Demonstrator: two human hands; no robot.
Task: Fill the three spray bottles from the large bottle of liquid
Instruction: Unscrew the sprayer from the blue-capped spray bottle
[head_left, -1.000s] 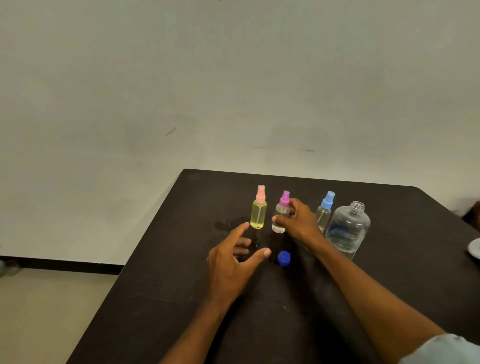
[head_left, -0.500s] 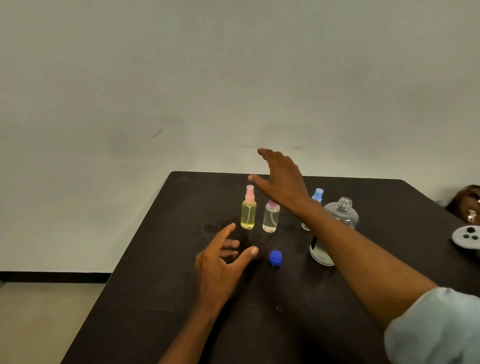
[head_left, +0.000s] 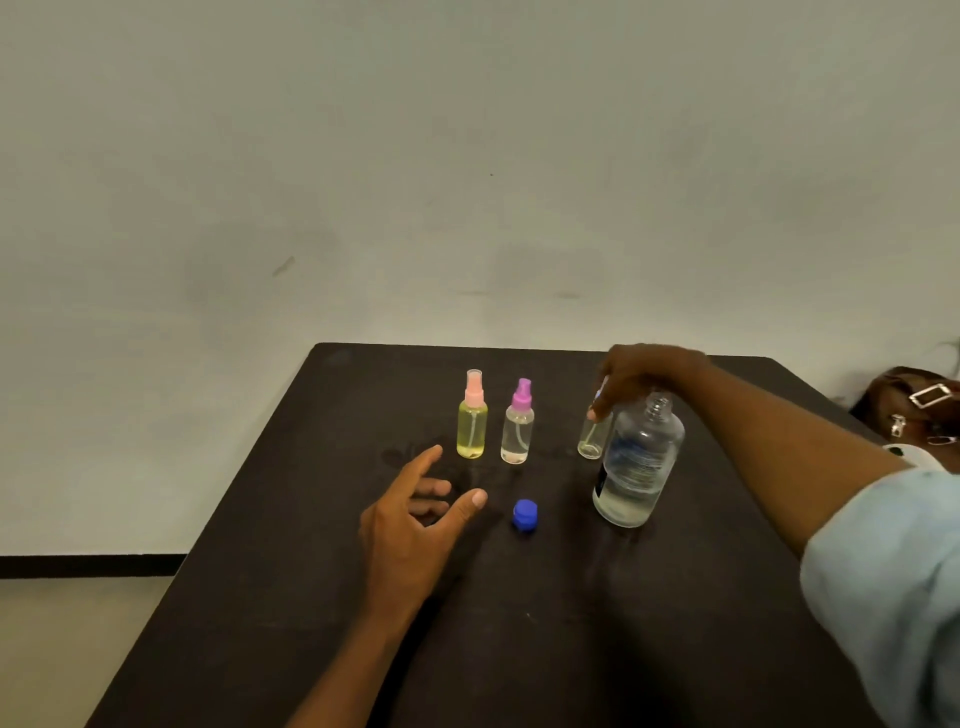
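Reaching across in the head view, your right hand (head_left: 641, 376) sits over the third spray bottle (head_left: 591, 436), fingers curled down round its blue top; reads as a pinch on the sprayer. That bottle looks near empty and stands on the table (head_left: 260, 571), just beside the large bottle (head_left: 639, 462).

Left hand (head_left: 415, 512) is slack, fingers spread, holding nothing, low over the table near the blue cap (head_left: 524, 515).

The large bottle is uncapped, upright and partly full. The yellow spray bottle (head_left: 471, 418) and purple-topped spray bottle (head_left: 517, 426) stand capped to the left with liquid in them, so likely done.

Risks:
- Your right forearm passes right by the open large bottle; a careless lift or twist could knock it over and spill.
- Unscrewing one-handed, the light bottle may spin or tip, since the left hand isn't bracing it.
- The narrow neck makes an overshoot likely when pouring.

A bag (head_left: 914, 402) lies at the right edge.
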